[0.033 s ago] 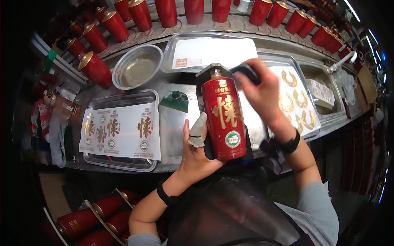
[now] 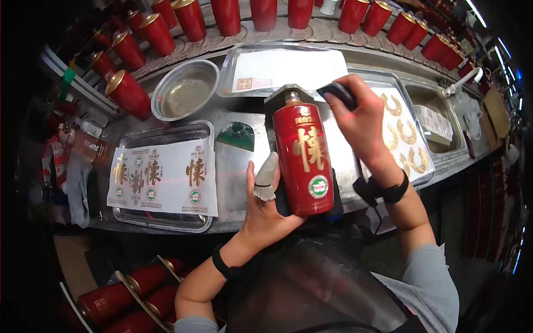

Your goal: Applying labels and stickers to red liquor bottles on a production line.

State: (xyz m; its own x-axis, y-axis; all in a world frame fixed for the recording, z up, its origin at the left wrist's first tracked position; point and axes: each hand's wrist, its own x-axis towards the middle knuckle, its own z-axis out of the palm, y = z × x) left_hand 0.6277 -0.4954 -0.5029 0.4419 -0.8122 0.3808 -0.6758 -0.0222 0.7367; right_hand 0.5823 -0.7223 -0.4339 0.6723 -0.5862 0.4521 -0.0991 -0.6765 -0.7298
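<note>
A red bottle (image 2: 303,161) with gold lettering and a round green-and-white emblem lies tilted back on a dark stand (image 2: 287,94), its clear neck pointing away from me. My left hand (image 2: 268,211) is closed around the bottle's lower left side; a pale fabric cover sits on one finger. Just right of the bottle's shoulder, and apart from it, my right hand (image 2: 361,119) grips a black, rounded hand tool (image 2: 340,95) whose exact kind I cannot make out.
On the metal worktop are a green flat piece (image 2: 237,136), a bowl of liquid (image 2: 186,91) and a tray (image 2: 161,221) with printed decal sheets (image 2: 166,180). Gold horseshoe-shaped decals (image 2: 408,133) lie at right, beside a sink (image 2: 458,133). Red bottles (image 2: 263,14) line the far conveyor.
My right hand has drawn slightly away from the bottle with the black tool. The bottle has turned a little, its lettering and emblem shifting slightly right. My left hand stays nearly in place.
</note>
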